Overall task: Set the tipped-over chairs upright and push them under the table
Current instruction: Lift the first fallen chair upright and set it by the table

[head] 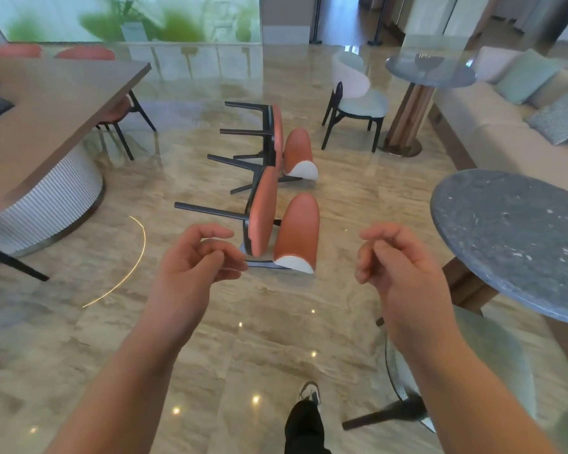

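Two orange chairs with black legs lie tipped over on the marble floor, legs pointing left. The near tipped chair lies just beyond my hands; the far tipped chair lies behind it. My left hand hovers just left of the near chair's seat, fingers loosely curled, holding nothing. My right hand hovers to the chair's right, fingers also curled and empty. The long brown table on a ribbed white base stands at the left.
Upright orange chairs sit tucked at the long table's far side. A round grey stone table stands close on the right, a pale chair and another round table further back. A beige sofa lines the right wall.
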Demonstrator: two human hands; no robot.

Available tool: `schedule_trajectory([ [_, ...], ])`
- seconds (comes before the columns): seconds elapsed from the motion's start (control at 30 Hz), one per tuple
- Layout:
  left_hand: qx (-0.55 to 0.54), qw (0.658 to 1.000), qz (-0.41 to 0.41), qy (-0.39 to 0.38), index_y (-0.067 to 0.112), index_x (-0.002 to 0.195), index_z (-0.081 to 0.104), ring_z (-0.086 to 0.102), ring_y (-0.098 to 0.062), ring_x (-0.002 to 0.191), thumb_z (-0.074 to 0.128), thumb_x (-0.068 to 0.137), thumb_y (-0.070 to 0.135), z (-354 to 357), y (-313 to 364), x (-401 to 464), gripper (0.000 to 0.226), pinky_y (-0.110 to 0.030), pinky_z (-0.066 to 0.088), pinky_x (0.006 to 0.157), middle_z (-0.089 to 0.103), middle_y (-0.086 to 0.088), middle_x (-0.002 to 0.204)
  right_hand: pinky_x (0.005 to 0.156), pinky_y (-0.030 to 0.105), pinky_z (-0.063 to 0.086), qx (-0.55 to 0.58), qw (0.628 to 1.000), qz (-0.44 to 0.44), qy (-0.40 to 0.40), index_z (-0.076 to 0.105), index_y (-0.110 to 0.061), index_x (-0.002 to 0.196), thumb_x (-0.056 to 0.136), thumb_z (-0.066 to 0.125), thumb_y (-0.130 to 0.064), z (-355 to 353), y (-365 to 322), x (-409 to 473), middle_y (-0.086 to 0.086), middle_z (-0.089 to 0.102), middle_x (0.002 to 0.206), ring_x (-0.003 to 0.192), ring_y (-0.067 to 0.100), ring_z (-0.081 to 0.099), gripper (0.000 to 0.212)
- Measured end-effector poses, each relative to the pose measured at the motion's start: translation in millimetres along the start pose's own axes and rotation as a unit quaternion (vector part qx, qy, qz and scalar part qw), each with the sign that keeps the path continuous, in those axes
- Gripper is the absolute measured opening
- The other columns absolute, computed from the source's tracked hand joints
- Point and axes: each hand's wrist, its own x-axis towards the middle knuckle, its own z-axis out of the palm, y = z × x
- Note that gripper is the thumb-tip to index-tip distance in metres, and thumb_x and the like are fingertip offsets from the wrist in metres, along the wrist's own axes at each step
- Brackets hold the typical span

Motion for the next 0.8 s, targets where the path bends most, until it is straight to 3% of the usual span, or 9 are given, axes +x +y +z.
schedule_trajectory([
  [0.13,0.009,1.000,-0.006,0.002,0.019,0.103,0.070,0.077,-0.024,0.080,0.047,0.083,0.007,33,-8,71,0.033,-0.026,0.061,0.074,0.078,-0.006,0.080,0.061,0.021,0.050,0.008,1.000,0.003,0.005,0.072,-0.022,0.089,0.092,0.047,-0.012,-21,10,72,0.001,0.059,0.066,0.061,0.014,0.054,0.027],
  [0.27,0.018,1.000,-0.006,-0.013,0.032,0.094,0.074,0.078,-0.023,0.079,0.048,0.083,0.008,72,-16,137,0.037,-0.025,0.060,0.074,0.078,-0.005,0.081,0.060,0.022,0.050,-0.012,1.000,0.011,-0.005,0.072,-0.020,0.088,0.091,0.048,-0.015,-40,17,144,0.002,0.060,0.066,0.061,0.015,0.054,0.025],
  [0.63,0.018,0.999,-0.037,0.011,0.036,0.095,0.076,0.079,-0.025,0.079,0.049,0.084,0.008,113,-67,279,0.040,-0.024,0.061,0.073,0.079,-0.007,0.083,0.061,0.023,0.050,-0.035,0.997,0.061,-0.024,0.072,-0.025,0.086,0.091,0.049,-0.017,-49,58,297,0.002,0.061,0.067,0.062,0.015,0.055,0.025],
  [0.8,0.039,0.998,-0.057,0.001,0.037,0.099,0.074,0.079,-0.026,0.084,0.049,0.087,0.012,128,-98,375,0.038,-0.027,0.063,0.075,0.080,-0.007,0.087,0.059,0.023,0.049,-0.041,0.995,0.096,0.009,0.073,-0.024,0.085,0.098,0.044,-0.002,-49,93,383,0.001,0.061,0.065,0.060,0.013,0.055,0.038],
])
